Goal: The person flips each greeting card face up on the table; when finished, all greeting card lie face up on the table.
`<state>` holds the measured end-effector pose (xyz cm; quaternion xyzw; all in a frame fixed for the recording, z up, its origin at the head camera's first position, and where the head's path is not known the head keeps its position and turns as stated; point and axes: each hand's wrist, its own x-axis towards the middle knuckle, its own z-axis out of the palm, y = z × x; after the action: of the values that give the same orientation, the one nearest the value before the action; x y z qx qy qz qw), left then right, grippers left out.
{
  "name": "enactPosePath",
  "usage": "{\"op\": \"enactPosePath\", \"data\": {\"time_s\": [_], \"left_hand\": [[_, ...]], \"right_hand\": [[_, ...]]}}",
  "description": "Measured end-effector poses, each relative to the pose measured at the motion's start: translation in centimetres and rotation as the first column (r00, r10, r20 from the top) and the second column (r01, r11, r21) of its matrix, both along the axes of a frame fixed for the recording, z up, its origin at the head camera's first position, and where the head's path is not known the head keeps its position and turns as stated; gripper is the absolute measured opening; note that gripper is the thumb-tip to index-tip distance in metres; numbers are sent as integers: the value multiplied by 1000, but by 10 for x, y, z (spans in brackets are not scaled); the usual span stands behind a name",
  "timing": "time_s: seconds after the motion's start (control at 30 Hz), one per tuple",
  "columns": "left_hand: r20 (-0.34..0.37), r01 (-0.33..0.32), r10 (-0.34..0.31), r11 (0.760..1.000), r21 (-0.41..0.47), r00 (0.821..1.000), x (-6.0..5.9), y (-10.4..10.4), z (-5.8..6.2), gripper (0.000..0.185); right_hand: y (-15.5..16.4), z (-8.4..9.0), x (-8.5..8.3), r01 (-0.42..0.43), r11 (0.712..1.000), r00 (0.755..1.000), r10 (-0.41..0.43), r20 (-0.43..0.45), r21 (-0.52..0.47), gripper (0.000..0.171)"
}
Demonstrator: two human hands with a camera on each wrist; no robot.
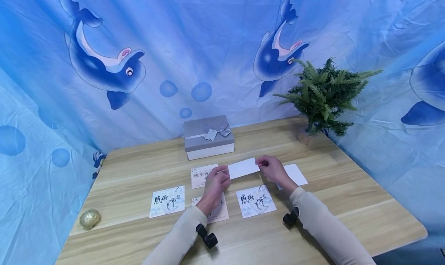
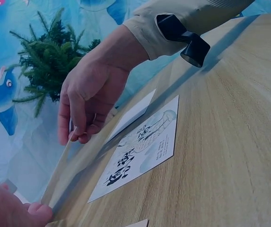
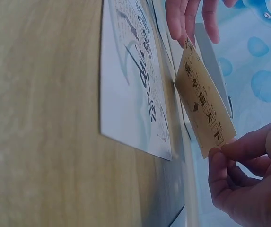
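A card (image 1: 243, 168), blank white on the side facing the head camera, is held up over the table between both hands. Its printed side, with a row of Chinese characters, shows in the right wrist view (image 3: 204, 101). My left hand (image 1: 216, 184) holds the left edge at the fingertips; my right hand (image 1: 274, 170) pinches the other end between thumb and finger. Below the held card lies a calligraphy card (image 1: 256, 201). A blank-side-up card (image 1: 295, 174) is partly behind the right wrist. Two printed cards, an upper one (image 1: 198, 180) and a lower one (image 1: 219, 213), are partly covered by my left hand and forearm.
Another calligraphy card (image 1: 167, 201) lies to the left, and a gold rounded object (image 1: 90, 219) sits near the left table edge. Behind the cards stands a grey-lidded gift box (image 1: 205, 129) with a bow. A green potted plant (image 1: 323, 95) occupies the back right corner.
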<state>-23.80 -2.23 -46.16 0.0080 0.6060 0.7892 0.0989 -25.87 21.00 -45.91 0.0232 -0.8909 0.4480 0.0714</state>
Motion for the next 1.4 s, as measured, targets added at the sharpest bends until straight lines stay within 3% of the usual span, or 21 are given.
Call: {"op": "enactPosePath", "data": {"time_s": [0.27,0.7,1.03,1.27,1.4], "left_hand": [[-30,-18,19,1000,17,999,0,0,1,42],[-90,-55,57,998,23,994,1,-2,5,43],[-101,-55,60,997,50,993,2,-3,8,43],[-145,-37,51,994,101,988,2,-3,8,44],[-162,-31,44,996,80,986,2,-3,7,44]], "right_hand": [[1,1,2,-1,1000,1000,1,2,5,19],[2,1,3,-16,1000,997,16,-80,9,16],[1,0,1,11,1000,989,-15,-147,-27,10],[0,3,1,56,998,985,-63,-162,-42,9],[-1,4,1,77,996,982,-84,-172,-44,10]]}}
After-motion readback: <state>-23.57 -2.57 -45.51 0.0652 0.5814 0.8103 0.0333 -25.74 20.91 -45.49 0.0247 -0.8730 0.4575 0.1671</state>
